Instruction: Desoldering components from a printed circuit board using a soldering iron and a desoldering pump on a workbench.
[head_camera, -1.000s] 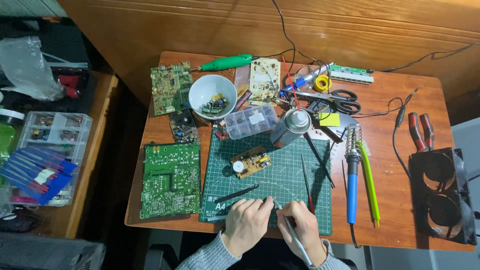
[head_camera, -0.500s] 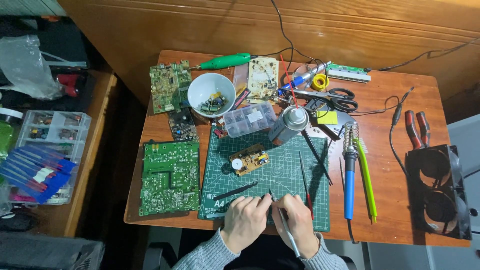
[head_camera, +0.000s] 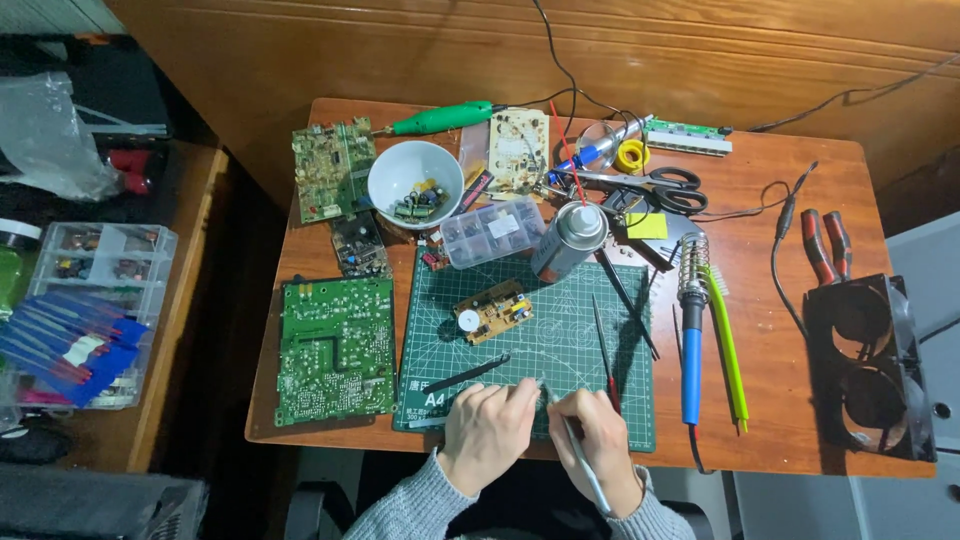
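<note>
Pinching something tiny between its fingertips, the left hand (head_camera: 487, 434) should stay braced on the green cutting mat (head_camera: 560, 330) while the right hand (head_camera: 598, 440), closed around slim metal tweezers (head_camera: 580, 460), works gently at it.

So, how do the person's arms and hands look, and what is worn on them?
Both hands are bare: no gloves, rings or watch show. The left hand and right hand come out of grey ribbed knit sweater sleeves that end at the wrists.

a reddish wooden worktop (head_camera: 800, 200) stands against a wall of warm wood panelling (head_camera: 400, 50) – well beyond the grip. off to the left, a lower wooden side table (head_camera: 180, 330); a pale cabinet (head_camera: 925, 260) sits at the far right.
</note>
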